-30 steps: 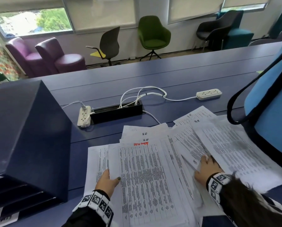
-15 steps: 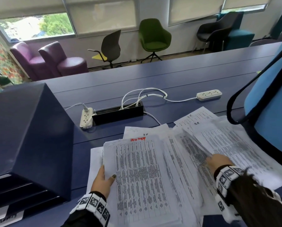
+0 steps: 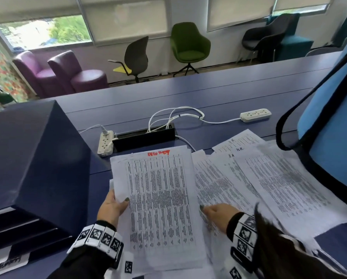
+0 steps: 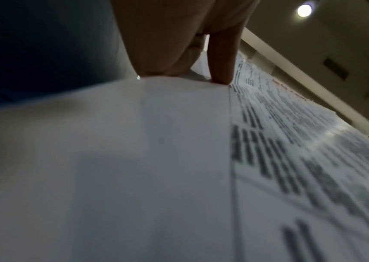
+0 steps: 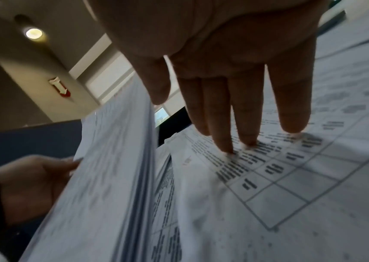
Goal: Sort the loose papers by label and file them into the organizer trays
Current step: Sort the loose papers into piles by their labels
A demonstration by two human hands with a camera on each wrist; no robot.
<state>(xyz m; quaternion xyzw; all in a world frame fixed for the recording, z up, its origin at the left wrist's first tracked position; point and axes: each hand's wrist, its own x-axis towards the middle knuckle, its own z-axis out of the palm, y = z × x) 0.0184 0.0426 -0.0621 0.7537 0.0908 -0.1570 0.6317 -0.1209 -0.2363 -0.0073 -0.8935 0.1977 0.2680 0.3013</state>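
My left hand [image 3: 117, 203] grips the left edge of a thick stack of printed sheets [image 3: 160, 198] with a red handwritten label [image 3: 158, 153] at the top, thumb [image 4: 221, 58] on top. In the right wrist view the stack [image 5: 112, 159] is tilted up off the table. My right hand [image 3: 212, 211] lies with straight fingers [image 5: 246, 115] pressing on the loose papers [image 3: 279, 182] spread on the table to the right, some marked "H.R". The dark blue organizer [image 3: 27, 168] with its trays stands at the left.
Behind the papers lie a white power strip [image 3: 105, 142], a black cable box [image 3: 144, 137] with white cords and a second power strip [image 3: 255, 115]. A light blue bag with black straps [image 3: 329, 127] stands at the right. Chairs line the far wall.
The left hand has raised the red-labelled stack off the table and towards the left. The right hand has slid from the right pile to the papers beside the stack.
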